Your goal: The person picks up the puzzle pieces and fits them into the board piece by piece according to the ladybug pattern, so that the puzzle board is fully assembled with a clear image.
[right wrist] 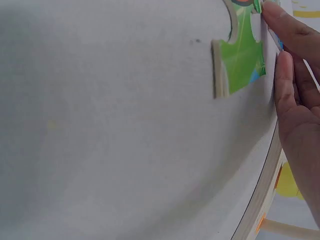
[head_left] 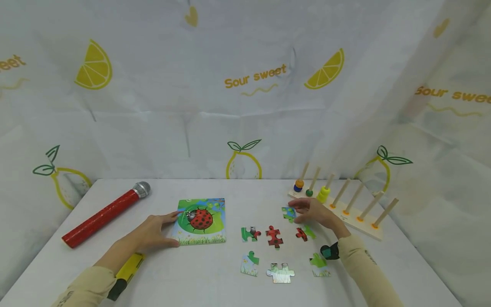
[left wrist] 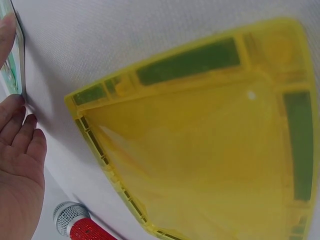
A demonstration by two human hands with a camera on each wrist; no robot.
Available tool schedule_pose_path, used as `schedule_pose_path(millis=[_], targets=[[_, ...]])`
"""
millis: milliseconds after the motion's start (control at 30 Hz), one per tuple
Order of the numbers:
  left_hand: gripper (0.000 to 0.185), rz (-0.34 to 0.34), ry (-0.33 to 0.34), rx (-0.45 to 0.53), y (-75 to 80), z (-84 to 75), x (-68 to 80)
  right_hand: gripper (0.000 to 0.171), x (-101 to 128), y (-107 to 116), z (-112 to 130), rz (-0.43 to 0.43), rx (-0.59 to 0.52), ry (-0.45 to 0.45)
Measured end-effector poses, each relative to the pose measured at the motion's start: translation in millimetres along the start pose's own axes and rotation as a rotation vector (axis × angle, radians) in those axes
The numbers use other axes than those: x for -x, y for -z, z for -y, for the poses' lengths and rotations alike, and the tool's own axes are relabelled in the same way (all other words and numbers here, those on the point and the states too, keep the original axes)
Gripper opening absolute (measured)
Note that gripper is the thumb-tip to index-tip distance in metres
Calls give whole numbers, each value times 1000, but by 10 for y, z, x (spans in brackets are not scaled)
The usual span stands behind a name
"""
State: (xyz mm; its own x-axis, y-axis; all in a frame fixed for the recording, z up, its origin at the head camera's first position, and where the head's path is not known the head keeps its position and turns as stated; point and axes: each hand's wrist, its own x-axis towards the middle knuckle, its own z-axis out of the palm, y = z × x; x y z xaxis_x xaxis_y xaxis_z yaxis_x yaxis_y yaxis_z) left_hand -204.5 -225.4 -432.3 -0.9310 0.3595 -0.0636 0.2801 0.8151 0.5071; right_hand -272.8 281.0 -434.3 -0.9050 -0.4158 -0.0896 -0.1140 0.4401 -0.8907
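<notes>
A square ladybug picture puzzle board (head_left: 201, 236) lies flat at the middle left. My left hand (head_left: 151, 234) touches its left side, thumb and forefinger spread apart. In the left wrist view, fingers of my left hand (left wrist: 20, 165) rest against the board's corner. With my right hand (head_left: 314, 212) I pinch the edge of a blue-and-green puzzle piece (head_left: 287, 214) at the upper right of the loose pieces. In the right wrist view, a green piece (right wrist: 240, 62) lies beside my right hand (right wrist: 300, 85), which partly hides the pinched piece.
Several other loose pieces lie apart: ladybug body pieces (head_left: 274, 237) and grass pieces (head_left: 281, 274). A wooden peg stand (head_left: 356, 217) with colored beads stands behind my right hand. A red microphone (head_left: 105, 217) lies at the left. A white printed cloth (head_left: 165, 128) hangs behind the table.
</notes>
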Motion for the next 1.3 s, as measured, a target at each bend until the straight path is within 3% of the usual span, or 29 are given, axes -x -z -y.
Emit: schedule_pose_path(millis=[333, 567, 700, 867, 1100, 1300], targets=[[88, 1, -1, 6, 2, -3, -4, 42, -4, -7, 56, -26, 44, 22], [90, 3, 14, 13, 2, -16, -4, 48, 24, 39, 73, -61, -13, -65], [91, 2, 19, 15, 0, -15, -6, 54, 15, 24, 40, -65, -97, -102], [91, -1, 4, 5, -2, -5, -5, 54, -28, -18, 14, -54, -190, -86], [91, -2, 6, 7, -3, -13, -1, 51, -136, -118, 92, 17, -292, -88], [91, -1, 15, 5, -8, 2, -17, 55, -250, -230, 181, 47, -342, -154]])
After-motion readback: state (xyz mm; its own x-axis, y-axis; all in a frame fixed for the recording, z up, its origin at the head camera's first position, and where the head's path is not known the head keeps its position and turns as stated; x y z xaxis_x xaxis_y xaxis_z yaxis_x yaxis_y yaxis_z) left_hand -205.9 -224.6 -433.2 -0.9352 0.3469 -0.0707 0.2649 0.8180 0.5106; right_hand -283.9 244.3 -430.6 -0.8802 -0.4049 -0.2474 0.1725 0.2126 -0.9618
